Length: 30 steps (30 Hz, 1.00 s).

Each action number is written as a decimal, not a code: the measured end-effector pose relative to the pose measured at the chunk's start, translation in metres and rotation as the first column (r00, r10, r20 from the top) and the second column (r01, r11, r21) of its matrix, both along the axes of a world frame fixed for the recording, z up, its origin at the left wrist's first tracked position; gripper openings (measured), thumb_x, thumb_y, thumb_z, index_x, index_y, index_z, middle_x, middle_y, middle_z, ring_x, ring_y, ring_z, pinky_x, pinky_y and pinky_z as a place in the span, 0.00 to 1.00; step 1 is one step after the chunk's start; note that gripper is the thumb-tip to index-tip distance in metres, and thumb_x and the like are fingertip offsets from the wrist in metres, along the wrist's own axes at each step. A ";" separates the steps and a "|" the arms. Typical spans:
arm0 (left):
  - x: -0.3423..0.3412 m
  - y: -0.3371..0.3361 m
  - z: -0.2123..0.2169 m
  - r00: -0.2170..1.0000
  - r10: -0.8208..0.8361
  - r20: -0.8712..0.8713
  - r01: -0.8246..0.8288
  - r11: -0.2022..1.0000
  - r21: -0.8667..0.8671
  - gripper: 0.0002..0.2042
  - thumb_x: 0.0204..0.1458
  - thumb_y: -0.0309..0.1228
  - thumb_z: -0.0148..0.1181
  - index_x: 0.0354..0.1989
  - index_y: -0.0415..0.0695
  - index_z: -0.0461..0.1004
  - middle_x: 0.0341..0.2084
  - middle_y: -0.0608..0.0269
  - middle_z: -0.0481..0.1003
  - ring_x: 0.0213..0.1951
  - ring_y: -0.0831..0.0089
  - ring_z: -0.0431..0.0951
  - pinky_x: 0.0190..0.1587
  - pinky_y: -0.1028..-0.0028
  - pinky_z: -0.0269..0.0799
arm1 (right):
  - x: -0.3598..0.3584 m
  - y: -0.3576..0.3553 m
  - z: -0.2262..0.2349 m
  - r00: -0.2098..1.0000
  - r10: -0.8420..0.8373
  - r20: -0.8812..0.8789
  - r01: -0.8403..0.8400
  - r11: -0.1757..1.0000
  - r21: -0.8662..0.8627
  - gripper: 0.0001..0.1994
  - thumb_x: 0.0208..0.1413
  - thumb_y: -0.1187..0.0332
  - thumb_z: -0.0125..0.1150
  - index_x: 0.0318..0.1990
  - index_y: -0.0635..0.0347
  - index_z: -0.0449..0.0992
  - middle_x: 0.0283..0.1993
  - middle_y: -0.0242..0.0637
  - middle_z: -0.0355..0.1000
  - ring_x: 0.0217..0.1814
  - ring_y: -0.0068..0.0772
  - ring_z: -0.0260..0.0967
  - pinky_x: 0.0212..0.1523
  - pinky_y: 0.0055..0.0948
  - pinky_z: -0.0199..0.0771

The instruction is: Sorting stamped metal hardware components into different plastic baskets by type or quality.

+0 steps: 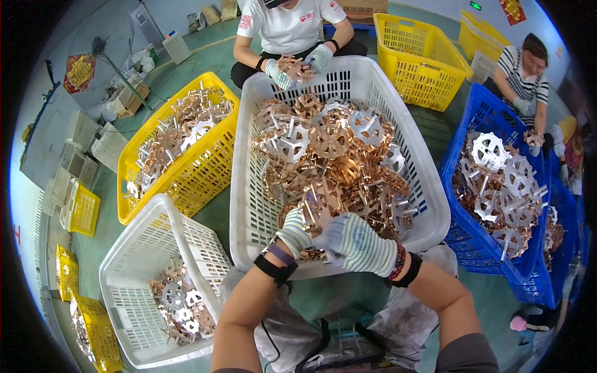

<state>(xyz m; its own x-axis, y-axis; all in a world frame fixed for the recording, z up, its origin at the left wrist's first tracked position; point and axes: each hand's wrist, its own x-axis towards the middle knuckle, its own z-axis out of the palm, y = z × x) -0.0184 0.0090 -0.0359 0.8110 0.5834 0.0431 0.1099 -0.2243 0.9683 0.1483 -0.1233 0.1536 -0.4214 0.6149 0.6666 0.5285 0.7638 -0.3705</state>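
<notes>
Both my hands wear striped gloves and are over the near end of a large white basket point(242, 186). My left hand point(295, 234) is closed around the side of a copper-coloured metal part point(318, 208) with flat arms. Close beside it, my right hand point(364, 244) has its fingers curled in at the part's lower end; what its fingertips grip is hidden. Beneath them the basket holds a heap of copper-coloured pieces point(348, 168) and silvery toothed metal discs point(367, 127), many with short pins sticking out.
Opposite me a person point(292, 28) in striped gloves holds copper-coloured parts over the same basket. Yellow point(177, 180) and white point(134, 323) baskets of parts flank me on the left. Right stands a blue basket point(460, 217), with another person point(525, 81) behind it.
</notes>
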 end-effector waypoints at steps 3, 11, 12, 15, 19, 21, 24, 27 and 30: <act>0.031 -0.011 0.056 0.981 0.076 -0.181 0.114 0.533 0.839 0.19 0.41 0.45 0.59 0.40 0.49 0.75 0.34 0.58 0.77 0.37 0.59 0.75 0.40 0.65 0.72 | 0.003 -0.004 -0.011 0.890 -0.087 -0.448 -0.001 0.981 -0.192 0.06 0.49 0.72 0.57 0.36 0.59 0.70 0.19 0.34 0.61 0.19 0.32 0.60 0.20 0.29 0.59; 0.041 -0.025 0.145 0.714 0.381 -0.588 0.232 0.663 0.712 0.07 0.42 0.36 0.56 0.22 0.47 0.77 0.19 0.59 0.76 0.23 0.63 0.77 0.26 0.66 0.72 | 0.030 -0.003 0.007 0.457 -0.600 -0.657 -0.326 0.574 -0.751 0.11 0.61 0.67 0.49 0.48 0.61 0.69 0.30 0.31 0.69 0.25 0.15 0.61 0.24 0.16 0.61; 0.031 -0.025 0.133 0.722 0.414 -0.554 0.257 0.582 0.771 0.08 0.40 0.36 0.58 0.23 0.46 0.77 0.20 0.56 0.77 0.24 0.62 0.79 0.25 0.64 0.71 | 0.022 0.001 0.014 0.528 -0.591 -0.609 -0.271 0.562 -0.781 0.12 0.59 0.65 0.54 0.46 0.62 0.71 0.34 0.35 0.72 0.31 0.23 0.68 0.32 0.23 0.71; 0.040 -0.038 0.135 0.737 0.378 -0.560 0.298 0.562 0.772 0.11 0.40 0.43 0.62 0.28 0.50 0.78 0.19 0.57 0.76 0.25 0.59 0.77 0.25 0.64 0.71 | 0.019 0.013 -0.026 0.851 -0.354 -0.388 0.106 0.839 -0.534 0.16 0.51 0.61 0.63 0.43 0.63 0.72 0.36 0.38 0.72 0.41 0.33 0.70 0.47 0.32 0.69; 0.025 -0.022 0.135 0.665 0.281 -0.692 0.386 0.664 0.640 0.15 0.37 0.44 0.65 0.29 0.48 0.77 0.21 0.57 0.77 0.26 0.59 0.79 0.28 0.64 0.74 | 0.000 -0.001 -0.018 0.932 -0.338 -0.131 0.195 0.772 -0.605 0.17 0.51 0.59 0.62 0.42 0.59 0.68 0.36 0.47 0.72 0.38 0.46 0.73 0.38 0.37 0.72; 0.025 -0.014 0.122 0.713 0.264 -0.649 0.310 0.712 0.630 0.16 0.34 0.45 0.66 0.29 0.48 0.77 0.20 0.57 0.77 0.26 0.60 0.79 0.29 0.64 0.74 | -0.002 -0.006 -0.022 0.929 -0.360 -0.089 0.236 0.759 -0.606 0.15 0.53 0.60 0.60 0.41 0.61 0.68 0.35 0.47 0.72 0.36 0.48 0.73 0.37 0.37 0.72; -0.009 0.010 0.042 0.751 0.241 -0.614 0.221 0.785 0.579 0.18 0.32 0.44 0.67 0.31 0.47 0.77 0.20 0.56 0.77 0.26 0.58 0.78 0.29 0.64 0.73 | -0.014 -0.004 -0.020 0.941 -0.312 -0.131 0.213 0.848 -0.485 0.13 0.56 0.63 0.57 0.42 0.62 0.68 0.32 0.49 0.73 0.32 0.52 0.72 0.33 0.38 0.73; 0.027 -0.007 0.066 0.884 0.162 -0.439 0.101 0.850 0.516 0.19 0.31 0.43 0.67 0.30 0.46 0.77 0.20 0.56 0.76 0.26 0.57 0.77 0.29 0.64 0.73 | 0.007 -0.002 -0.025 0.872 -0.258 -0.416 0.021 0.869 -0.495 0.12 0.56 0.65 0.58 0.44 0.60 0.67 0.31 0.44 0.71 0.30 0.44 0.73 0.31 0.34 0.71; 0.006 0.011 0.022 0.964 0.248 -0.102 -0.194 0.908 0.372 0.15 0.32 0.40 0.65 0.27 0.45 0.76 0.20 0.56 0.76 0.25 0.56 0.76 0.30 0.64 0.72 | -0.004 0.001 -0.019 0.940 -0.224 -0.257 0.080 0.879 -0.470 0.13 0.55 0.68 0.59 0.45 0.60 0.66 0.32 0.45 0.72 0.32 0.44 0.74 0.32 0.34 0.72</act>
<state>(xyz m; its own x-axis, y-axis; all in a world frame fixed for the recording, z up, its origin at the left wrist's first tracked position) -0.0120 0.0204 -0.0143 0.6762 0.7157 0.1746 0.3281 -0.5048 0.7985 0.1443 -0.1227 0.1349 -0.1260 0.9155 0.3822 0.4355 0.3972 -0.8078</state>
